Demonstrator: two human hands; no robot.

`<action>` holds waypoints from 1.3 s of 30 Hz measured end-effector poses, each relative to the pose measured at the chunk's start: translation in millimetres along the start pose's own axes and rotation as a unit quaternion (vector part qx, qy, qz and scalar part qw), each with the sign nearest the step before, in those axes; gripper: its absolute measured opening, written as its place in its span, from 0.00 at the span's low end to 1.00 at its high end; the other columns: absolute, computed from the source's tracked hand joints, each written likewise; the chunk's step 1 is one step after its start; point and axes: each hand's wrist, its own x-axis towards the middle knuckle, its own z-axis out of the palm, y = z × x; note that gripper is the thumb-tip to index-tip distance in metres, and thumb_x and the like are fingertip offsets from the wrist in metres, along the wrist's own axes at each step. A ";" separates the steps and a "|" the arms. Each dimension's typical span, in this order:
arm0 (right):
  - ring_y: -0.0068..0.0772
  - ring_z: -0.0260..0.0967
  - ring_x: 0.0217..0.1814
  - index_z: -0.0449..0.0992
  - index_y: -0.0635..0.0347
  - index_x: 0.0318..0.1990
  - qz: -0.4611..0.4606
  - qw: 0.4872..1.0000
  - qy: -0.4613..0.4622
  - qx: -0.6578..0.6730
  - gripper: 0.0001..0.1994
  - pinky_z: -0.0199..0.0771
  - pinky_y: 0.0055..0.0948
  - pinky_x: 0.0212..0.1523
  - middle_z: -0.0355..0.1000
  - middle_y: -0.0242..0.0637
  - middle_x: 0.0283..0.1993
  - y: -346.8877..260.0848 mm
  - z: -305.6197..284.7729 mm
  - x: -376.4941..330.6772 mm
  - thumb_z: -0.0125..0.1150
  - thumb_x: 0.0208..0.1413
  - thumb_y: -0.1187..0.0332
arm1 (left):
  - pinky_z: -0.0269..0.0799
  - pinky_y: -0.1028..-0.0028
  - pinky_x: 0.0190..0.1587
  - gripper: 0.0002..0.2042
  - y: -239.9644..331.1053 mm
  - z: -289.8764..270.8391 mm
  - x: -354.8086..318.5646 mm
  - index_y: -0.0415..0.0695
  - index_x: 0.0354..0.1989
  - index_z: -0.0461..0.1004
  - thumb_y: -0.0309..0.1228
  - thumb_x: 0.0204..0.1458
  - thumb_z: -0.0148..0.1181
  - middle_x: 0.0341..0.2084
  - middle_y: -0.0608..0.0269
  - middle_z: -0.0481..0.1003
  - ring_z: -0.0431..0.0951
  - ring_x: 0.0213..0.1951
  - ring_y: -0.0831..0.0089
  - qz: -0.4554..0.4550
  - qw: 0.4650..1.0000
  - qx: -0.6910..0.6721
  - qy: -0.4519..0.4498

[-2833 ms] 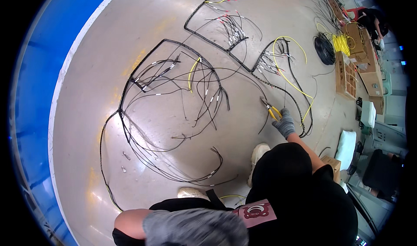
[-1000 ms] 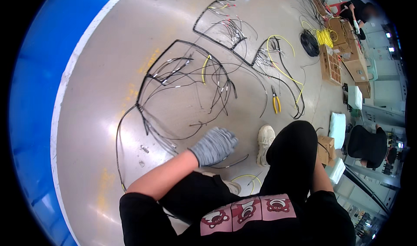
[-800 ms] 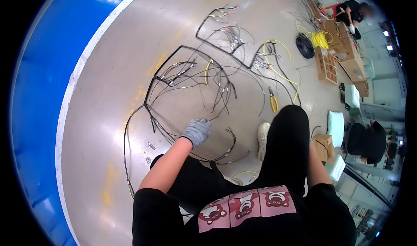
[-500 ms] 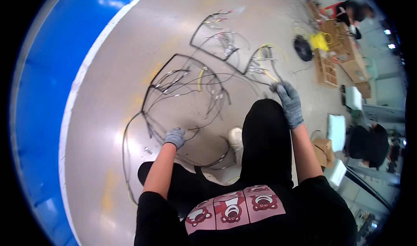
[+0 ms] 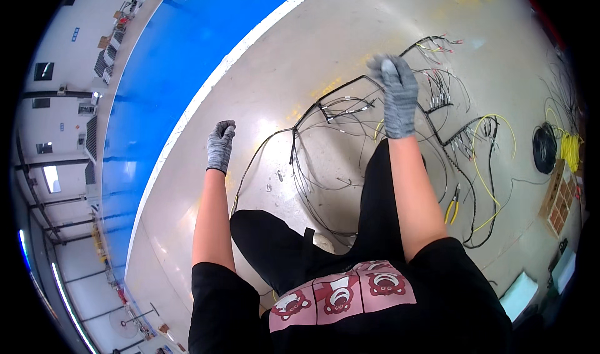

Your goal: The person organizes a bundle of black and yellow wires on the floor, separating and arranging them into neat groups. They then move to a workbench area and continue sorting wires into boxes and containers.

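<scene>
A black wiring harness (image 5: 342, 88) lies spread over the floor, its branches ending in thin loose wires with white labels and some red tips. Over bare floor left of it, my left hand (image 5: 220, 146), in a grey knit glove, is raised with curled fingers; whether they hold anything is hidden. My gloved right hand (image 5: 400, 98) is held above the middle of the harness and covers part of it. Motion smears its fingertips, so its grip is unclear. Yellow-handled pliers (image 5: 456, 199) lie on the floor right of my right forearm, beside a yellow cable (image 5: 485, 180).
A blue surface with a white edge (image 5: 206, 88) borders the floor at left. On the right are a black cable coil (image 5: 544, 149), a yellow coil (image 5: 570, 151) and a compartmented wooden box (image 5: 558, 204). Small bits (image 5: 279, 176) lie near my left knee.
My view has turned left. My right hand has left the harness's right-hand part and is now over its middle. My left hand has moved away from the wires, out to the left.
</scene>
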 end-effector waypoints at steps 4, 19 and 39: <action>0.21 0.71 0.35 0.74 0.62 0.41 0.072 0.995 0.008 -0.073 0.10 0.71 0.22 0.38 0.74 0.34 0.36 49.8 -87.9 4.1 0.52 0.59 0.66 | 0.69 0.76 0.42 0.09 -10.0 45.8 -13.6 0.40 0.41 0.73 0.28 0.53 0.53 0.34 0.65 0.76 0.73 0.36 0.76 0.130 0.983 0.127 -0.033; 0.44 0.70 0.33 0.73 0.65 0.38 0.032 0.806 -0.306 -0.505 0.11 0.70 0.32 0.38 0.73 0.49 0.32 139.4 -178.0 43.5 0.53 0.55 0.65 | 0.54 0.62 0.61 0.45 -79.0 225.1 23.7 0.48 0.63 0.50 0.42 0.35 0.69 0.60 0.54 0.56 0.56 0.61 0.55 0.129 0.810 0.549 -0.164; 0.46 0.71 0.34 0.74 0.63 0.39 0.073 0.749 -0.373 -0.543 0.11 0.70 0.34 0.39 0.73 0.50 0.32 207.1 -156.9 16.8 0.55 0.52 0.65 | 0.68 0.68 0.50 0.14 -156.6 238.5 38.0 0.44 0.43 0.71 0.24 0.44 0.55 0.45 0.56 0.71 0.71 0.48 0.59 0.313 0.867 0.315 -0.226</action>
